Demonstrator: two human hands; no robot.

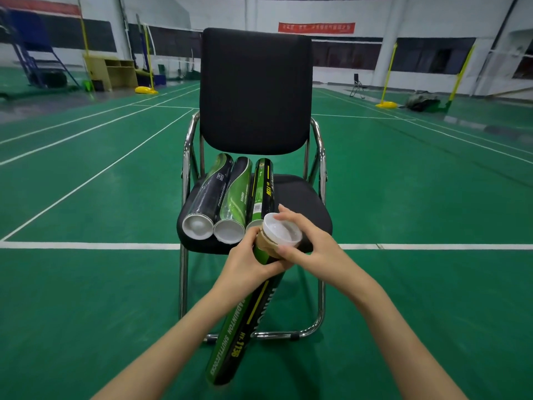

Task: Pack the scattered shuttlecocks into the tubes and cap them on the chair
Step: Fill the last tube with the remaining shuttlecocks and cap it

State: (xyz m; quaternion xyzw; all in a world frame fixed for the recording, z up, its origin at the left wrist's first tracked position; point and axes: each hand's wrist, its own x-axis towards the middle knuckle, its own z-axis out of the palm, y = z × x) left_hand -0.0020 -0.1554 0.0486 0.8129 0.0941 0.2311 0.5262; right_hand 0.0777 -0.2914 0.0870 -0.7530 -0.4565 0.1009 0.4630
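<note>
Left hand [248, 264] gripping tube [239, 327], right hand [305, 243] pinching cap [281, 230]

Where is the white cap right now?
In the head view, the white cap sits at the tube mouth, pinched by the right hand, just before the chair seat's front edge.

One head-worn wide-angle view looks forward and down from above the person's forearms, close over both hands at frame centre. It faces a black chair [255, 90] straight ahead at twelve o'clock, near the wearer. The green court floor [86, 284] spreads beyond, its lines bowed by the lens.
</note>
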